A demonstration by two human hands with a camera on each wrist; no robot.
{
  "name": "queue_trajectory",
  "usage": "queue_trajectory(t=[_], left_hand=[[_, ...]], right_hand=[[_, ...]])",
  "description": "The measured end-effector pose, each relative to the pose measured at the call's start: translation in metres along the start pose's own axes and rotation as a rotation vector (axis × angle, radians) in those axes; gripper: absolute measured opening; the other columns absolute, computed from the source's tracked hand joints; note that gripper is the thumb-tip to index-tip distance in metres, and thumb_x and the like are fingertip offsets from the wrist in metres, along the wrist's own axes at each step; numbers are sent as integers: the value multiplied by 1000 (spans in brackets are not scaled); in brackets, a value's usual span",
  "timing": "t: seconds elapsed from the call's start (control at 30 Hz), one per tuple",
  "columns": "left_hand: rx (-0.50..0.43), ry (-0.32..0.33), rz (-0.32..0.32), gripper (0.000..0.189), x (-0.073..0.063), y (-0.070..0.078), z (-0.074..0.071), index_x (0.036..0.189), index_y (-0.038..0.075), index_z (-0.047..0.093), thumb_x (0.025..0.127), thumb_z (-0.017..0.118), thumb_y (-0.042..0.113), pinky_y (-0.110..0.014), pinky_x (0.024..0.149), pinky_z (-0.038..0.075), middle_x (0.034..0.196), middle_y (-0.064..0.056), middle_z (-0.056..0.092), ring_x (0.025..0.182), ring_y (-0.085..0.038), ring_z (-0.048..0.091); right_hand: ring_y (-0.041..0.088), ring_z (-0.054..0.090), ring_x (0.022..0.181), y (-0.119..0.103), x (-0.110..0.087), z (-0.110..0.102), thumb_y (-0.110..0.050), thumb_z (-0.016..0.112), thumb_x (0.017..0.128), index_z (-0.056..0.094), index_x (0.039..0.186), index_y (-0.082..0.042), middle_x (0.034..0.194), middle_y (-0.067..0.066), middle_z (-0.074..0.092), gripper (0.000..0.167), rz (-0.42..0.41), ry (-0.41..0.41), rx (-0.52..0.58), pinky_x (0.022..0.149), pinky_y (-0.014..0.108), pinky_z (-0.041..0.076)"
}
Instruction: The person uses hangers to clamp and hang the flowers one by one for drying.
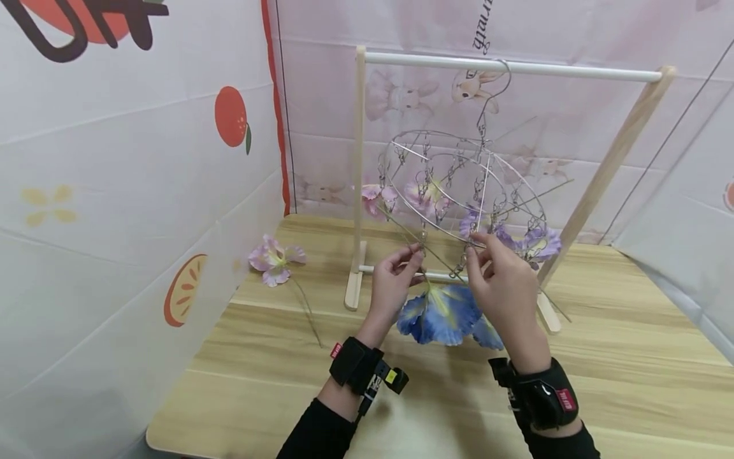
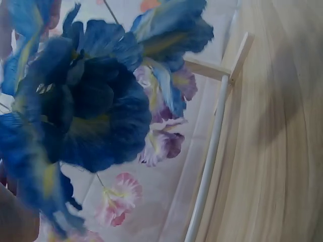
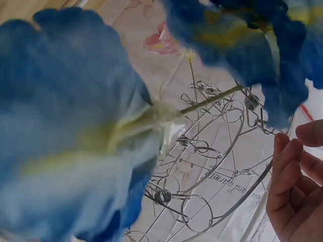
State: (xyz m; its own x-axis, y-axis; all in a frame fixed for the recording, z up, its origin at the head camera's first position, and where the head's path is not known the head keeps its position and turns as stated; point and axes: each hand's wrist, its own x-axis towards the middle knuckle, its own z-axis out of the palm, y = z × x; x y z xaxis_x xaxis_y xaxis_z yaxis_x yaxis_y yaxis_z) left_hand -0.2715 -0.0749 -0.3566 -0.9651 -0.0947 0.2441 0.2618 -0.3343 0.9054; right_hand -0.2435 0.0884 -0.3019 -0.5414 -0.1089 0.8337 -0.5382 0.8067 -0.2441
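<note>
A round wire clip hanger (image 1: pixel 436 223) hangs by its hook from a rack's white top bar. My left hand (image 1: pixel 395 280) pinches one of its small metal clips at the near rim; I cannot tell if a stem lies in that pinch. Thumb and forefinger of my right hand (image 1: pixel 504 293) pinch another clip farther right along this rim. Below and between the hands hang blue artificial flowers (image 1: pixel 444 315), heads down; one flower's thin stem (image 3: pixel 212 101) runs up to a clip in the right wrist view. My left fingertips (image 3: pixel 282 143) show beside that clip.
Pink flowers (image 1: pixel 381 197) and purple flowers (image 1: pixel 539 242) hang around the hanger's far side and right. Wooden posts (image 1: pixel 619 146) hold up the rack. A loose pink-purple flower (image 1: pixel 276 260) lies at the wooden table's left, by the printed cloth wall (image 1: pixel 115 223).
</note>
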Motion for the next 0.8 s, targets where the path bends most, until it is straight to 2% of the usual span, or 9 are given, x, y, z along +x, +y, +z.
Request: queue_trajectory(t=[0.17, 0.23, 0.4, 0.5, 0.57, 0.67, 0.73, 0.8], left_hand=[[64, -46, -19, 31, 1, 1, 2, 115, -2, 64, 92, 65, 19, -21, 72, 62, 92, -1, 65, 73, -6, 64], [92, -50, -19, 30, 0, 1, 2, 113, -1, 65, 91, 65, 20, -22, 73, 62, 89, -1, 65, 73, -8, 64], [148, -24, -10, 30, -3, 1, -2, 112, 3, 67, 90, 66, 23, -23, 74, 62, 96, -11, 68, 77, -13, 66], [196, 2, 25, 32, -5, 1, -6, 114, 4, 67, 91, 66, 25, -23, 73, 62, 105, -17, 68, 83, -21, 69], [228, 22, 49, 32, -6, 2, -8, 115, 5, 67, 90, 67, 26, -22, 72, 62, 109, -18, 68, 87, -28, 70], [260, 61, 80, 32, -7, 2, -12, 113, 5, 69, 89, 68, 26, -21, 70, 62, 107, -19, 69, 92, -35, 69], [275, 87, 90, 30, -8, 2, -13, 110, 5, 70, 88, 69, 25, -20, 68, 61, 104, -18, 70, 90, -36, 70], [287, 106, 100, 27, -8, 1, -15, 107, 5, 70, 88, 70, 24, -20, 67, 61, 101, -18, 71, 88, -36, 70]], right_hand=[[15, 57, 48, 0, -1, 1, -16, 62, 90, 67, 109, -4, 66, 7, 68, 23, -10, -1, 20, 40, 18, 35], [14, 56, 47, -1, -3, 2, -15, 62, 90, 66, 110, -3, 66, 6, 68, 23, -18, 5, 32, 40, 18, 36], [10, 49, 45, -11, -14, 8, -10, 62, 88, 68, 98, -1, 60, 6, 64, 15, -121, 40, 111, 40, 17, 37], [6, 43, 44, -21, -23, 17, -11, 61, 89, 70, 90, -3, 56, 3, 60, 13, -154, -50, 122, 40, 16, 35], [5, 38, 43, -27, -28, 25, -14, 58, 92, 72, 96, -5, 53, 1, 56, 17, -100, -145, 95, 39, 16, 30], [6, 31, 40, -33, -30, 37, -19, 52, 97, 69, 113, -6, 50, 0, 49, 27, 27, -251, 37, 39, 18, 23], [9, 26, 39, -35, -29, 44, -21, 49, 100, 63, 125, -6, 49, 1, 45, 33, 90, -273, 36, 38, 19, 19], [9, 24, 38, -37, -27, 50, -21, 47, 101, 59, 129, -5, 48, 3, 43, 35, 123, -262, 61, 38, 19, 17]])
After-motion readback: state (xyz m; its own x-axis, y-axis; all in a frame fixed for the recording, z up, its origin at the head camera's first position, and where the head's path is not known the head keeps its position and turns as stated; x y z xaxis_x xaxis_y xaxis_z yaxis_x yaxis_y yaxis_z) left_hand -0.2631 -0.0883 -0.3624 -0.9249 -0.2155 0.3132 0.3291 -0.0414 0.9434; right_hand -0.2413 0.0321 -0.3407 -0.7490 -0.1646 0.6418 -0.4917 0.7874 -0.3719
